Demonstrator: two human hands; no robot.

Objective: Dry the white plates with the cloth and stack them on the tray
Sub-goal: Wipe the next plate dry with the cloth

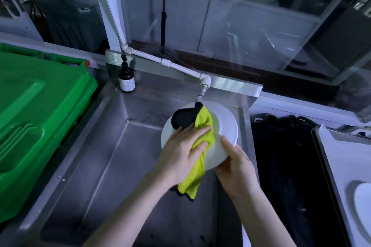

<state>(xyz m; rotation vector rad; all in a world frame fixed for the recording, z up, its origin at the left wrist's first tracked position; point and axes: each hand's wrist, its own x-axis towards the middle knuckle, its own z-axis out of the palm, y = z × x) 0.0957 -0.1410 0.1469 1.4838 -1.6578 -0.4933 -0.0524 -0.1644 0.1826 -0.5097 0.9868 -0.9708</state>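
Note:
Above the steel sink I hold a white plate (227, 126), tilted toward me. My right hand (236, 168) grips its lower right rim, thumb on the face. My left hand (184, 152) lies on a yellow-green cloth with a black side (202, 126), fingers extended, pressing it against the plate's face. The cloth's tail hangs below the plate. At the far right, another white plate (363, 204) lies on a tray (329, 158) lined with white paper, partly cut off by the frame edge.
A steel sink basin (112, 166) lies under my hands, with a white tap (203, 86) behind the plate. A dark soap pump bottle (126, 78) stands on the back ledge. A green bin (38, 118) fills the left. A dark gap (285, 166) separates sink and tray.

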